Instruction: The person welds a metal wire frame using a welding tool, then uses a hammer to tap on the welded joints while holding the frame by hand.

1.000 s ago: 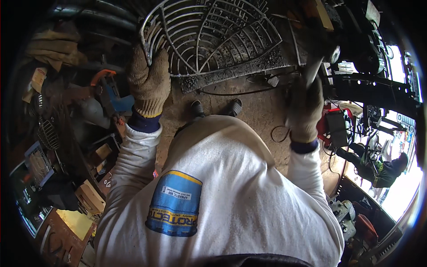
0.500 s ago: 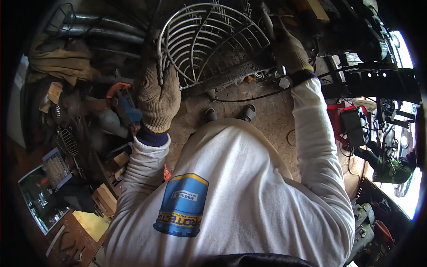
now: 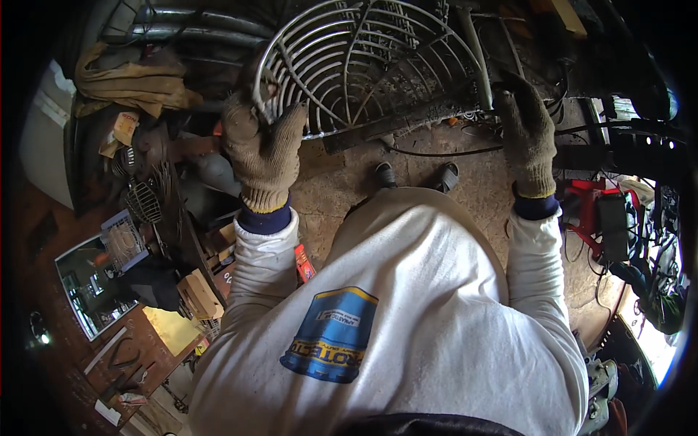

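A semicircular rack of curved metal rods point(image 3: 336, 69) spans the top middle. My left hand point(image 3: 263, 149), in a beige knit glove, grips its left rim, with the thumb on the near side and the fingertips partly hidden. My right hand point(image 3: 527, 134), gloved the same way, is right of the rack beside a pale upright metal bar point(image 3: 476, 65). Its thumb and fingers are apart and bent forward, with the fingertips dark, and I see nothing held in it. A dark flat bar point(image 3: 407, 120) runs along the rack's near edge.
Metal pipes point(image 3: 200, 34) and a brown cloth point(image 3: 138, 83) lie at the upper left. A wooden board with tools point(image 3: 87, 378) and a wire grill basket point(image 3: 144, 202) are on the left. A dark cable point(image 3: 443, 154) crosses the floor point(image 3: 327, 218). Red equipment point(image 3: 582, 207) stands at right.
The view has shifted, and my right hand has drawn back toward me. The pale bar now shows at full length beside it. My left hand stays on the rack's rim.
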Demonstrator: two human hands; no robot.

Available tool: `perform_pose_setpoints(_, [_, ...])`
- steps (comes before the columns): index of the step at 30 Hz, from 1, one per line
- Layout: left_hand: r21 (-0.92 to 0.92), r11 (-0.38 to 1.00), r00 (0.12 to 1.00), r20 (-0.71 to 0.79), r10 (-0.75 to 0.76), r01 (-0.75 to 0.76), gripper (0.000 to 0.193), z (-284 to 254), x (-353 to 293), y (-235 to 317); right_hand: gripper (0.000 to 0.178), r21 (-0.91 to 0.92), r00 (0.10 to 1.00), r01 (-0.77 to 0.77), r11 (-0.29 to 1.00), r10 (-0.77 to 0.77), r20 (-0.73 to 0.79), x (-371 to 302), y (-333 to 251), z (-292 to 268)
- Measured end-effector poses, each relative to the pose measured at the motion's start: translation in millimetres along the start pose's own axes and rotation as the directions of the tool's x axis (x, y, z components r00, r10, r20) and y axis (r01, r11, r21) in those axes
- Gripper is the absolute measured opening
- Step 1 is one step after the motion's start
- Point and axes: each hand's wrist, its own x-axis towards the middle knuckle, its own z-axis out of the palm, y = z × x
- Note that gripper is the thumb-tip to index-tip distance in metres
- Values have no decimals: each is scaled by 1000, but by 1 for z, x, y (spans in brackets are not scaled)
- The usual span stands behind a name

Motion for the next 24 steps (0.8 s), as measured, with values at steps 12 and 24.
perform_pose_setpoints(12, [185,977,975,176,-139,106,42,1,21,20,32,24,983,-23,999,27,-182,-47,42,-5])
perform_pose_setpoints(24, [-578,694,870,57,-490,428,43,-7,31,-46,32,73,940,-186,980,199,-279,-71,21,6])
